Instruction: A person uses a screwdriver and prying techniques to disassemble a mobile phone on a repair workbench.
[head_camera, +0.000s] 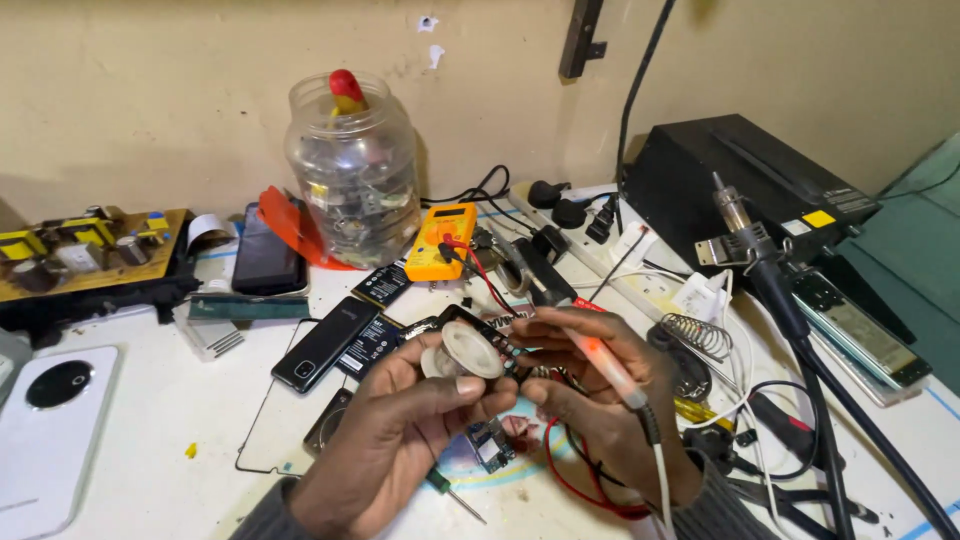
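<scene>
Head view of a cluttered white bench (150, 440) set against a beige wall. The most open room is at the near left, between a white device (45, 430) at the left edge and the hands; the middle and right are crowded with cables.

At far left, 1 circuit board (85, 250) with yellow parts sits on a black base. Next come 1 dark phone (268, 255) leaning at the back and 1 black phone (323, 343) lying flat, with 2 flat black batteries (378, 300) bearing white labels beside it. Behind them stands 1 clear plastic jar (352, 175) of metal parts, with a red and yellow handle poking out of the top. To its right lies 1 yellow meter (440, 240) with red and black leads.

At centre, the left hand (400, 430) is pinched shut, thumb and fingers clamped on a small round white part (468, 352), held above the bench. The right hand (600, 390) is closed around a soldering iron (600, 360) with a glowing orange grip, its tip just beside the white part. A small circuit board (488, 445) lies on the bench below the hands.

At right, 1 white power strip (650, 285) runs along the back, 1 coiled wire stand (697, 335) sits beside the right hand, and 1 black box (745, 185) with a small yellow label stands at the far right behind a hot-air wand (745, 235).
</scene>
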